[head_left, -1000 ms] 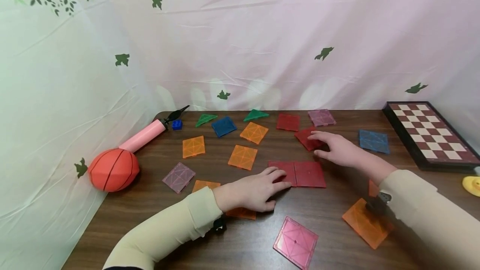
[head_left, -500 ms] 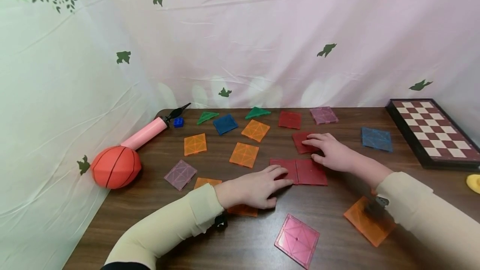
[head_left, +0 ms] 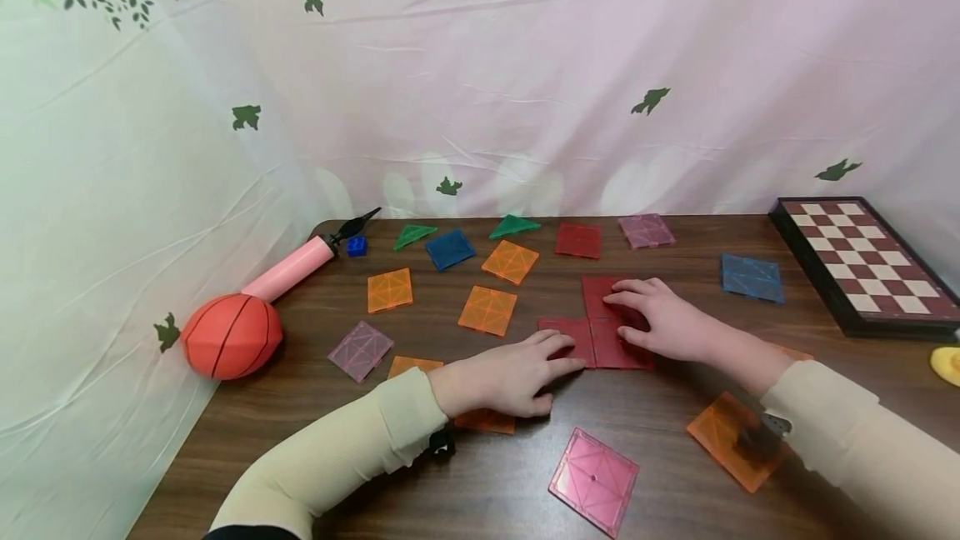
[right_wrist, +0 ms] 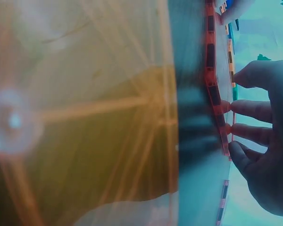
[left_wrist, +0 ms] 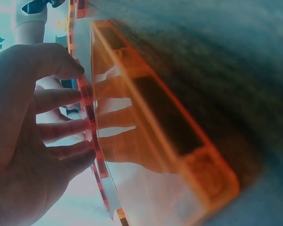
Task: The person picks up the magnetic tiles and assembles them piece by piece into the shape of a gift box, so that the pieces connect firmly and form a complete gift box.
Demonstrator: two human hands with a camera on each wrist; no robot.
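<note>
Because flat tiles can slide, it looks like the left hand point(head_left: 517, 377) is there to stop one from slipping. Its fingertips rest on a see-through red square plastic tile point(head_left: 584, 336), and right beside that sits a matching red square tile point(head_left: 615, 355). The right hand point(head_left: 667, 323) has fingers on a third red plastic square point(head_left: 594, 297) at the back and its thumb on the tile in front, maybe to make their sides meet. The hands are apart, with fingers loose and spread, and neither one is wrapped around anything. All three red tiles lie flat on the brown wooden table point(head_left: 517, 486), in a shape like a letter L.

Where the L bends, bare wood shows to the left of the back tile, about enough for one more square. The orange square plastic tile point(head_left: 487, 311) is just past that spot. Toward the person, there is wood between the red tiles and the shiny pink square tile point(head_left: 594, 486). Moving low could be tricky, because the left arm is over an orange tile point(head_left: 486, 421) and the right sleeve is close above another orange square point(head_left: 720, 436); either might get bumped.
</note>
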